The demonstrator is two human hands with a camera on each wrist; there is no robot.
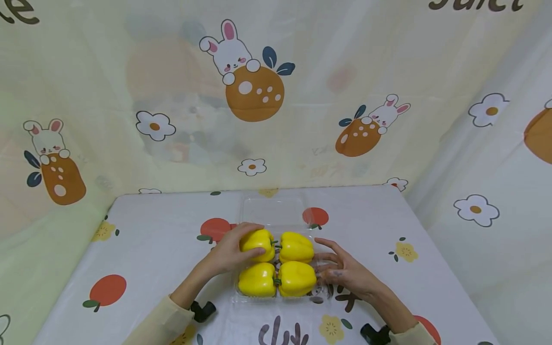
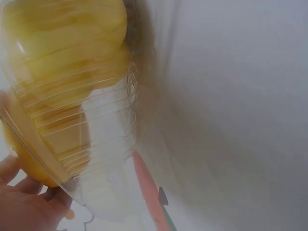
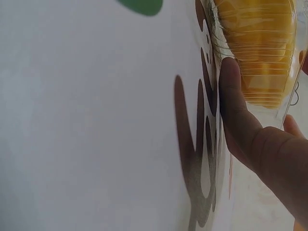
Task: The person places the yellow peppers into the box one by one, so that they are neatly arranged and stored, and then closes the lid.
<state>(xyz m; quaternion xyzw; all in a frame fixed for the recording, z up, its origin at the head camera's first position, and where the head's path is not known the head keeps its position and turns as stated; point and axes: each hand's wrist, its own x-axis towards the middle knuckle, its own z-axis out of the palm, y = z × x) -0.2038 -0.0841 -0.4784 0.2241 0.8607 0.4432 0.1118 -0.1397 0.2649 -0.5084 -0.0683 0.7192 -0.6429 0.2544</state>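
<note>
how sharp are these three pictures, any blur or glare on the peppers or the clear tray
Head view: evenly lit and sharp, soft shine on the peppers, the tray barely visible. Left wrist view: very close, the pepper is smeared behind the ribbed plastic, pale glare on the tray wall. Right wrist view: thumb fairly crisp, cloth soft.

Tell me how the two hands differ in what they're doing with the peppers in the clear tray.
The left hand lies on the far-left yellow pepper, fingers curved over its top; the right hand touches no pepper. Its straight fingers rest against the right wall of the clear tray, the thumb flat on the ribbed plastic. Both hands rest at the tray's sides, on the printed tablecloth.
</note>
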